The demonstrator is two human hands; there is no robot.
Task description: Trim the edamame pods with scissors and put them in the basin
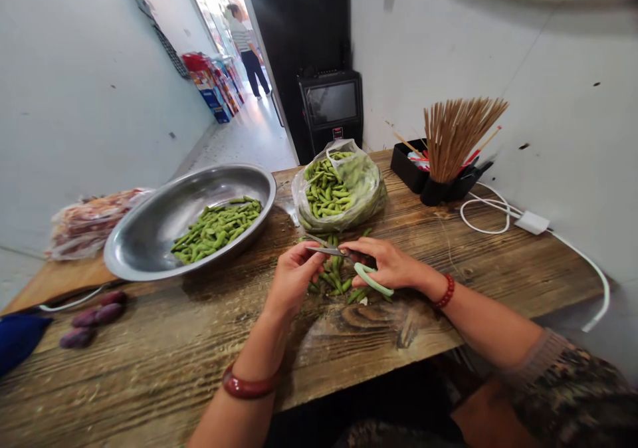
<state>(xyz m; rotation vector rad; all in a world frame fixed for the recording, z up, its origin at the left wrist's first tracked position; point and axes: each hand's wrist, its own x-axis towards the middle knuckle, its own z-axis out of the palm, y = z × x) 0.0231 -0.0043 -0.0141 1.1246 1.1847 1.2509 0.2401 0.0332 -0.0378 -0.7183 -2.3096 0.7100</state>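
My right hand grips a pair of scissors with pale green handles. Its metal blades are parted and point left, toward the fingertips of my left hand. Those left fingers are pinched together by the blades; whatever is between them is hidden. Beneath both hands lies a loose pile of green edamame pods on the wooden table. Just behind, a clear plastic bag stands open, full of more pods. To the left, a wide metal basin holds a heap of pods.
Several purple roundish items lie at left, near a blue object. A bagged reddish item sits behind the basin. At right are a black holder of brown sticks and a white cable. A person stands beyond the doorway.
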